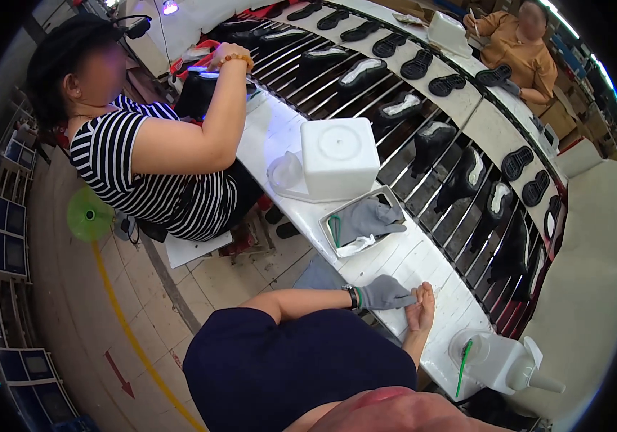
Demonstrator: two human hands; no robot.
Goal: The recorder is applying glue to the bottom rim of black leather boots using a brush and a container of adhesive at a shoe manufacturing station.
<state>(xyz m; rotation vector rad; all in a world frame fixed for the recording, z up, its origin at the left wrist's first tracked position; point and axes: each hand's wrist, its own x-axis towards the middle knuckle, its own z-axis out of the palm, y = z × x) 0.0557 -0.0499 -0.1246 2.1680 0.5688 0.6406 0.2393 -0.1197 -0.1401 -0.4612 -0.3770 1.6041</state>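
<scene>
My left hand (pixel 386 294), in a grey glove with a watch at the wrist, reaches across the near edge of the white bench (pixel 431 266). Its fingers are drawn together against the fingers of my bare right hand (pixel 421 308). Whatever they may pinch there is too small to make out. The right palm is turned up, its fingers apart and slightly bent. Just beyond my hands, a shallow box (pixel 343 252) holds a grey glove (pixel 369 218), a green-handled brush (pixel 334 229) and some crumpled white material.
Black shoe uppers (pixel 459 180) lie on a roller conveyor (pixel 409 169); black soles (pixel 416 65) line a belt behind. A white container (pixel 341 155) and a white dispenser with a green-handled brush (pixel 465 360) stand on the bench. One co-worker (pixel 157 158) sits left; another (pixel 517 50) works opposite.
</scene>
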